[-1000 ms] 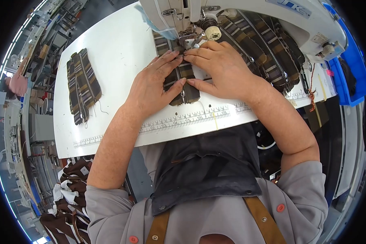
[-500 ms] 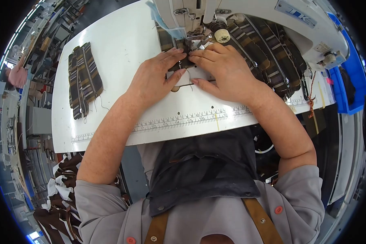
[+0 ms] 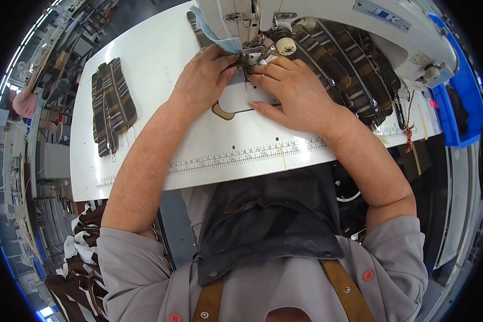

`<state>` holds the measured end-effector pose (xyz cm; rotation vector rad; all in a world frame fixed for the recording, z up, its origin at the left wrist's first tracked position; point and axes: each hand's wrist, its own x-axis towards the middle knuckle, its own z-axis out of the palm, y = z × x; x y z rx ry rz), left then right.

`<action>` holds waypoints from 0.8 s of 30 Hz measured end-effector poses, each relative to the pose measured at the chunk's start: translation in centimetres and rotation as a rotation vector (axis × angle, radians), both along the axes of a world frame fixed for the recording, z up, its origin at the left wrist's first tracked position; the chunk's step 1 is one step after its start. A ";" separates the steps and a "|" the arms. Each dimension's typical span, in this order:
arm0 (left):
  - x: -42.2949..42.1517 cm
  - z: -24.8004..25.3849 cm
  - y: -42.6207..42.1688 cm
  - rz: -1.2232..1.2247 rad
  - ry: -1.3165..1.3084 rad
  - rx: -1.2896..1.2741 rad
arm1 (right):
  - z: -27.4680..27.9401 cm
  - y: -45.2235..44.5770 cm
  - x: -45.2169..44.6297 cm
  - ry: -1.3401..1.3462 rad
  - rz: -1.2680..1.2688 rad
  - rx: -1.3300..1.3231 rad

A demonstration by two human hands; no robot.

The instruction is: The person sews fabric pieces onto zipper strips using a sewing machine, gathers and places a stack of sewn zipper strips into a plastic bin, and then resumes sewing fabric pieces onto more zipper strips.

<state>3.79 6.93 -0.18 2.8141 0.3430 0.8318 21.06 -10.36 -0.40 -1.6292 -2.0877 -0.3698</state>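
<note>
Dark plaid fabric (image 3: 196, 28) shows beyond my left hand, left of the sewing machine head (image 3: 244, 27); most of it is covered. My left hand (image 3: 201, 78) is closed, thumb and fingers pinching the fabric's near edge beside the presser foot (image 3: 247, 59). Close to the needle from the right lies my right hand (image 3: 295, 91), its fingertips by the foot. Its thumb is spread apart, touching the metal needle plate (image 3: 236, 97). What is under the right fingertips is hidden. A light blue cloth strip (image 3: 214, 32) hangs at the machine head.
A striped plaid piece with a zipper (image 3: 112, 104) lies on the white table (image 3: 155, 70) at left. Several zippered plaid pieces (image 3: 354, 70) are piled at right under the machine arm. Beyond stands a blue bin (image 3: 467, 107). Another person (image 3: 24, 102) is at far left.
My left hand has moved up and left, its fingers curling in from lying flat. More of the needle plate shows. The right hand stays nearly where it was.
</note>
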 end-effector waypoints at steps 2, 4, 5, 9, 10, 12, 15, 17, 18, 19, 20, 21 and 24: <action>0.1 0.2 0.3 0.021 0.044 -0.021 | -0.1 0.0 0.0 0.003 0.003 0.007; 0.1 0.8 0.8 -0.024 0.065 -0.040 | -0.1 0.0 0.0 0.007 0.008 0.014; -0.1 0.9 1.0 -0.074 0.085 -0.060 | 0.0 0.0 0.0 0.020 0.007 0.026; 0.0 2.9 -1.1 -0.101 0.197 -0.163 | 0.0 -0.2 0.2 0.059 0.021 0.086; 0.1 3.1 -1.7 -0.098 0.198 -0.164 | 0.1 -0.3 0.3 0.061 0.024 0.086; 0.6 3.8 -2.9 -0.116 0.282 -0.280 | 0.4 -0.5 0.4 0.099 0.024 0.123; 1.6 3.2 -4.3 -0.124 0.229 -0.329 | 0.3 -0.7 0.8 0.097 0.010 0.158; 1.9 2.9 -4.8 -0.096 0.167 -0.420 | 0.4 -0.9 0.9 0.110 -0.012 0.161; 2.0 2.7 -4.8 -0.095 0.167 -0.419 | 0.4 -1.0 0.9 0.123 -0.032 0.163; 2.0 2.4 -4.8 -0.017 0.178 -0.540 | 0.5 -1.1 0.9 0.123 -0.032 0.164; 2.0 2.1 -4.7 0.061 0.189 -0.661 | 0.5 -1.2 0.8 0.127 -0.017 0.129; 1.8 2.2 -4.8 0.061 0.190 -0.661 | 0.4 -1.3 0.8 0.131 -0.002 0.093; 0.0 2.1 -4.6 0.111 0.246 -0.503 | 0.4 -1.3 0.6 0.147 0.050 0.047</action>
